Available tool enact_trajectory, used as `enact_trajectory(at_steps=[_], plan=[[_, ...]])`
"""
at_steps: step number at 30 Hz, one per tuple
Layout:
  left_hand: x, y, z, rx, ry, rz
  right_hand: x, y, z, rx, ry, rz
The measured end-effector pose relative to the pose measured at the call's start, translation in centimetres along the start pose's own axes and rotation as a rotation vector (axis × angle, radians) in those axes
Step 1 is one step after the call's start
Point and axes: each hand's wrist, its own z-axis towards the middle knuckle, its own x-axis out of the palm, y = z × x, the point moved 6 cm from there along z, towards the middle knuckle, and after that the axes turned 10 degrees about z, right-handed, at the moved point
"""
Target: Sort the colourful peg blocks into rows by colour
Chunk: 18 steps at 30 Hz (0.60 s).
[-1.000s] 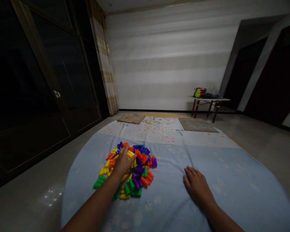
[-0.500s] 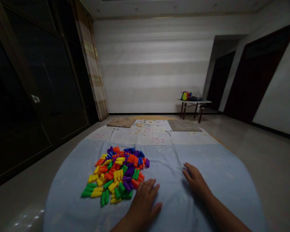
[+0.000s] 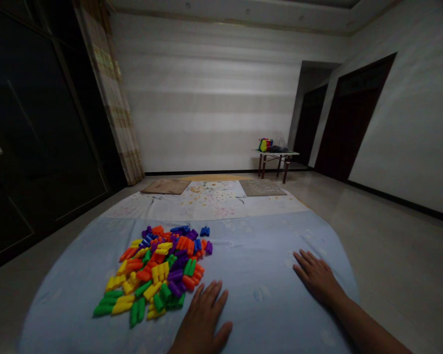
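A loose pile of plastic toy blocks (image 3: 158, 272) in green, yellow, orange, purple and blue lies left of centre on the pale blue tablecloth (image 3: 258, 260). My left hand (image 3: 205, 314) rests palm down close to the pile's right edge, fingers apart, holding nothing. Farther right, my right hand (image 3: 317, 275) lies flat on the cloth with its fingers stretched out and no object under it that I can see. A small blue block (image 3: 205, 231) sits slightly apart at the pile's back right.
Two flat mats, a brown one (image 3: 166, 187) and a grey one (image 3: 263, 188), lie at the table's far side. Beyond stands a small side table (image 3: 276, 153) bearing a multicoloured bag (image 3: 266, 144). A curtain (image 3: 114, 98) hangs at left.
My right hand has moved right, farther from the left hand, and now lies flatter. The blue block stands apart from the pile's back edge. The camera view has turned to the right.
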Motion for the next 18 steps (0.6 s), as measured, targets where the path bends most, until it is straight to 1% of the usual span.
enact_trajectory(at_steps=[2,4,7,9,11,13,16,18], plan=[[-0.1,-0.1,0.0,-0.007,0.015,-0.016,-0.1,0.8,0.5,0.012,-0.043,-0.012],[-0.2,-0.2,0.0,-0.016,0.035,-0.057,-0.3,2.6,1.2,-0.015,-0.1,0.003],[-0.7,0.0,0.2,-0.053,0.054,-0.162,-0.5,7.1,2.4,-0.122,-0.166,0.115],[-1.4,0.9,0.5,-0.128,0.061,-0.239,-0.3,10.2,3.1,-0.168,-0.181,0.21],[-2.3,2.9,1.0,-0.258,0.064,-0.309,0.2,12.6,3.4,-0.189,-0.186,0.282],[-3.1,5.8,1.2,-0.427,0.049,-0.382,0.9,14.2,3.4,-0.2,-0.191,0.327],[-3.5,11.3,0.4,-0.677,-0.024,-0.502,2.3,15.0,2.6,-0.222,-0.184,0.35],[-3.1,14.8,-1.0,-0.818,-0.09,-0.56,3.0,15.1,2.0,-0.255,-0.166,0.343]])
